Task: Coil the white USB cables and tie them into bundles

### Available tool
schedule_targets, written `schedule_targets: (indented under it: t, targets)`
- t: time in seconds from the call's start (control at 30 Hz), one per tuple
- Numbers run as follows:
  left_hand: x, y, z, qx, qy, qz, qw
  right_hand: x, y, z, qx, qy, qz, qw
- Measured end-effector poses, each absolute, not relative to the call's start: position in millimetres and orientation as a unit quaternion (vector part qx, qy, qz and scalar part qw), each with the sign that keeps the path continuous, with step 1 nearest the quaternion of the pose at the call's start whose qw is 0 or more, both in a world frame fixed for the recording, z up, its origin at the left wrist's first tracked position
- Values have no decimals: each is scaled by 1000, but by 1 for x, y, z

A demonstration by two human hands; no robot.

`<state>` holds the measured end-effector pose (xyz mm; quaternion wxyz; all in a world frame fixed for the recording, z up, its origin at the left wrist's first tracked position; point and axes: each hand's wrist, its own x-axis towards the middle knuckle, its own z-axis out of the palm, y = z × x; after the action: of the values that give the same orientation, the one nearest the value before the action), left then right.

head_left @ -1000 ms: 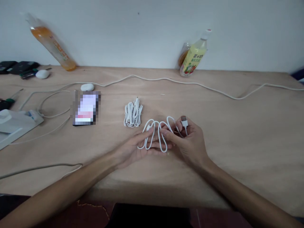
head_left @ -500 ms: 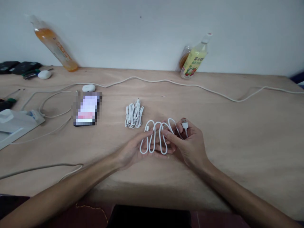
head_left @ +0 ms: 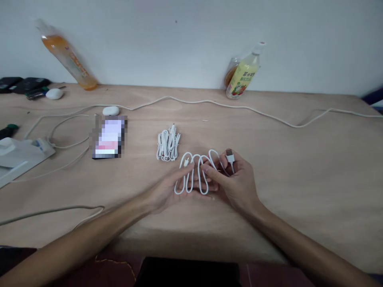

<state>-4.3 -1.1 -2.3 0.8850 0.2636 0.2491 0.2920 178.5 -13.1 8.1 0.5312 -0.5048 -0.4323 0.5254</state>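
A white USB cable (head_left: 189,179) lies in several back-and-forth loops between my two hands, above the wooden table. My left hand (head_left: 167,187) supports the loops from below, its thumb pressed on them near the small plug end. My right hand (head_left: 236,175) pinches the loops on the right with thumb and fingers. The cable's USB-A plug (head_left: 230,156) points up beside my right index finger. Just beyond my left hand, bundled white cables (head_left: 168,144) rest on the table. Some of my fingers are hidden behind the loops.
A phone (head_left: 109,137) and a white earbud case (head_left: 111,111) lie at the left. A long white cord (head_left: 221,104) crosses the back. An orange drink bottle (head_left: 70,61) and a yellow bottle (head_left: 243,73) lean against the wall. A white package (head_left: 24,157) sits at the left edge.
The small plug end by my left thumb has tilted to the right. Both hands keep hold of the looped cable; the whole view has shifted slightly.
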Motion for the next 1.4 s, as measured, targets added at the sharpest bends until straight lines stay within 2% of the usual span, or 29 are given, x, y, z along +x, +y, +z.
schedule_targets:
  t: [0.37, 0.67, 1.0, 1.4]
  targets:
    - [-5, -2, -2, 260, 250, 295, 884, 178, -13, 8, -515, -445, 483, 551]
    - [-5, 2, 0, 237, 243, 308, 889, 182, -9, 9, -514, -413, 512, 551]
    - [-6, 5, 5, 194, 276, 337, 879, 186, -6, 12, -514, -474, 475, 534]
    - [-5, 2, 3, 214, 254, 317, 888, 177, -13, -1, -585, -499, 382, 513]
